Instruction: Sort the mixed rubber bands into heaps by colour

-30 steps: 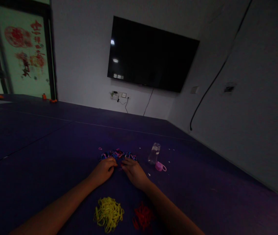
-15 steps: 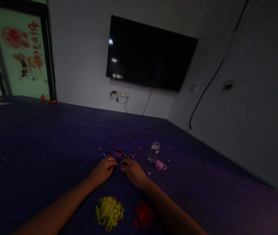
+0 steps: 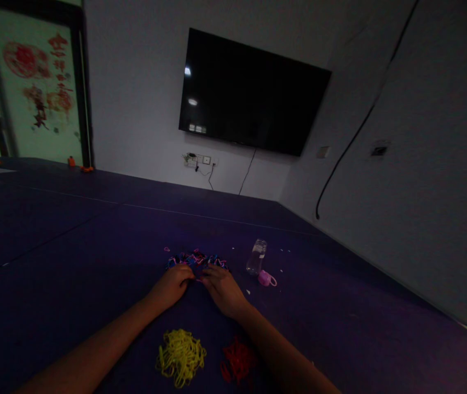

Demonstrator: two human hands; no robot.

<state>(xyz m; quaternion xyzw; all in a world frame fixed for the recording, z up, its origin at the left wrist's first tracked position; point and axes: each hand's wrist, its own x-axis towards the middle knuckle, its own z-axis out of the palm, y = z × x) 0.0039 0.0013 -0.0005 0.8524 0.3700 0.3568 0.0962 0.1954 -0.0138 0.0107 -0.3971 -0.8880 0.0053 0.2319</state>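
A heap of mixed rubber bands (image 3: pixel 197 257), mostly blue, black and pink, lies on the purple surface just beyond my hands. My left hand (image 3: pixel 176 280) is closed, thumb against fingers, at the near side of this heap. Opposite it, my right hand (image 3: pixel 224 289) has its fingers bent together and pointing inward. Between the two sets of fingertips shows a small pink rubber band (image 3: pixel 199 280), with both hands pinching at it; the exact grip is dim. Closer to me sit a pile of yellow rubber bands (image 3: pixel 181 357) and a smaller pile of red ones (image 3: pixel 237 360) beside my right forearm.
Right of the hands, a clear bottle (image 3: pixel 257 257) lies near its pink cap with a loop (image 3: pixel 266 278). Small white scraps (image 3: pixel 248 292) are scattered around them. One pink band (image 3: pixel 166 249) rests apart at the left. A television (image 3: pixel 253 90) hangs on the wall.
The view has shifted slightly. My right fingers have flattened a little and moved slightly, with the pink rubber band showing more plainly between the hands. The piles and bottle stay put.
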